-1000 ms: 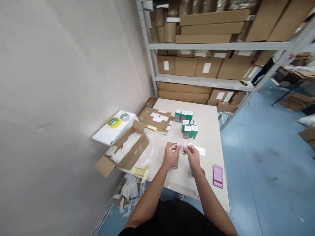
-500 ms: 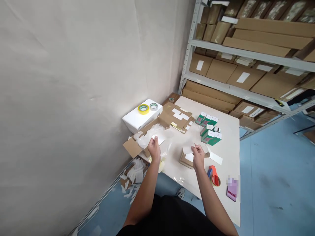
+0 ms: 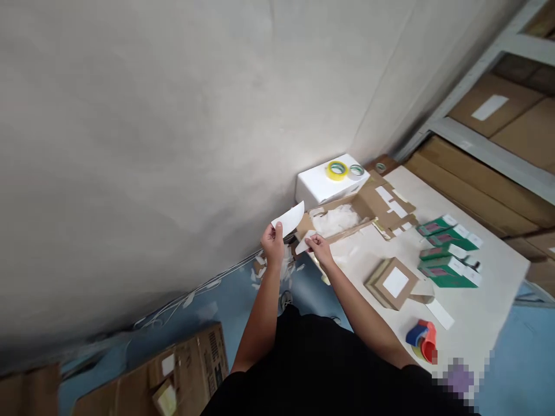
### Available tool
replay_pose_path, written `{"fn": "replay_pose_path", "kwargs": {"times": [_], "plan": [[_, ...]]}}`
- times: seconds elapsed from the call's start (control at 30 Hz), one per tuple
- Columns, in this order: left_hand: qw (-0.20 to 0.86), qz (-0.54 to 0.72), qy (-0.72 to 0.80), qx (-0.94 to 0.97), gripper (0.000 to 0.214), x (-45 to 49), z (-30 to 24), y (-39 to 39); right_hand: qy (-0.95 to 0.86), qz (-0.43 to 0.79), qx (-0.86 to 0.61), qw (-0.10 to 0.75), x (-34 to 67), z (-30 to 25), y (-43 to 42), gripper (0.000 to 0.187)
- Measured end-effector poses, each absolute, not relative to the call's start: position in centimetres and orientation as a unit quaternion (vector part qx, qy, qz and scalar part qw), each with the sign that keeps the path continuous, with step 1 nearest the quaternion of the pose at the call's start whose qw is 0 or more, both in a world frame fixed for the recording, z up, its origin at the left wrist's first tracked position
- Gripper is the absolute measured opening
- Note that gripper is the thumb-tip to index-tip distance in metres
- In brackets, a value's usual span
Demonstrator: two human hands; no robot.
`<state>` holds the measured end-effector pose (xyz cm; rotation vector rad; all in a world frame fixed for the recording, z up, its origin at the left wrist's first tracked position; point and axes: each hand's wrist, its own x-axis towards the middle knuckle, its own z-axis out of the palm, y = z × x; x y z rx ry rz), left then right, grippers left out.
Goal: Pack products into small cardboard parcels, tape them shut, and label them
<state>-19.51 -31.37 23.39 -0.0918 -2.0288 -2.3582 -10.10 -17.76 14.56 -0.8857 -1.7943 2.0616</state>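
Observation:
My left hand (image 3: 273, 244) pinches a curved white paper sheet (image 3: 289, 219) between thumb and fingers. Close beside it, my right hand (image 3: 321, 249) grips a smaller white paper slip (image 3: 304, 242). Both hands are held up past the table's left edge, above a heap of white scraps (image 3: 287, 267) on the floor. Just behind them is an open carton (image 3: 368, 218) with crumpled white paper (image 3: 336, 220) inside. A small brown box (image 3: 392, 283) with a white label sits on the table, a white strip (image 3: 440, 314) beside it.
Several green boxes (image 3: 448, 271) stand on the table (image 3: 498, 271). Nearer are a red and blue tape dispenser (image 3: 427, 338) and a blurred purple object (image 3: 460, 378). Tape rolls (image 3: 337, 170) lie on a white box (image 3: 323, 184). Large cartons (image 3: 186, 370) sit on the floor at lower left.
My view has turned left. My right hand has left the small brown box and come over to my left hand with a paper slip. The sheet in my left hand is now raised in full view.

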Motion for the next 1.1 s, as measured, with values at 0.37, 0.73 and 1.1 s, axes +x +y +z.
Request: {"fn": "replay_pose_path", "kwargs": {"times": [0.37, 0.73, 1.1], "plan": [[0.085, -0.709, -0.698, 0.062, 0.043, -20.1, 21.2, -45.1, -0.806, 0.475, -0.346, -0.068, -19.0, 5.3, -26.2, 0.011], [0.047, -0.66, -0.748, -0.048, 0.038, -19.7, 20.3, -40.0, -0.681, 0.647, -0.272, 0.209, -14.0, 13.5, -25.2, 0.036], [-0.067, -0.551, -0.694, -0.459, 0.032, -12.5, 22.4, -20.7, -0.518, 0.678, -0.375, 0.362, -0.5, 24.3, -14.0, 0.038]]}}
